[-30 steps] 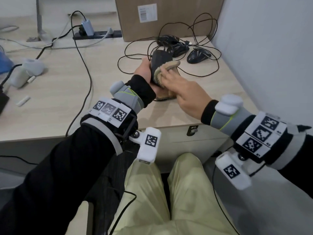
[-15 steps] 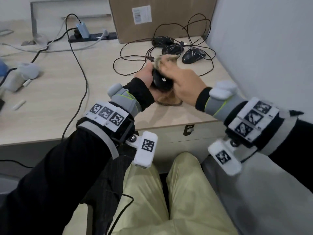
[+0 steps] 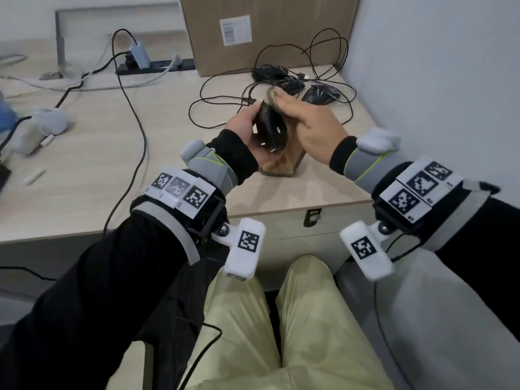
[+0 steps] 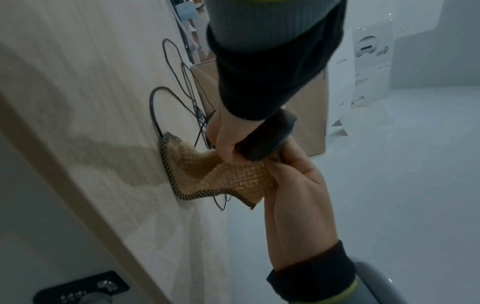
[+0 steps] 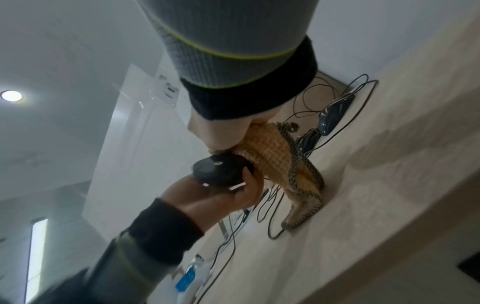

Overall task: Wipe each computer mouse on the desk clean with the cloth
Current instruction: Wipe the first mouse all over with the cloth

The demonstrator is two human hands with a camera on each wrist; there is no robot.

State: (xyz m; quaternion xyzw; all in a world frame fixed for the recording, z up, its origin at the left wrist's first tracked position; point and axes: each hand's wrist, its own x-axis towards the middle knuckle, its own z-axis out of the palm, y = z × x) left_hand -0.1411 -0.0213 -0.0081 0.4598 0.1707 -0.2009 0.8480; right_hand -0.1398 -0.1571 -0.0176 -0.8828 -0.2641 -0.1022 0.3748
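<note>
My left hand [image 3: 246,128] grips a black corded mouse [image 3: 271,128] above the desk, tilted on edge with its underside toward me. My right hand [image 3: 312,122] holds a tan waffle cloth [image 3: 281,164] with a dark checked border against the mouse's far side. The cloth's lower end trails on the desk [image 3: 98,153]. In the left wrist view the left hand [image 4: 223,142] wraps the mouse [image 4: 267,139] and the right hand [image 4: 293,185] bunches the cloth [image 4: 215,176]. Three more black mice [image 3: 270,71] [image 3: 291,85] [image 3: 322,94] lie at the back among tangled cords.
A cardboard box [image 3: 267,32] stands behind the mice and a grey wall [image 3: 422,80] runs close on the right. A power strip [image 3: 157,66] and its cables cross the back left. White items [image 3: 47,122] sit at the far left. A drawer lock [image 3: 312,218] is below the desk edge.
The left hand has turned the mouse so its underside faces me. The right hand has slid the cloth from the mouse's near side up toward its far end.
</note>
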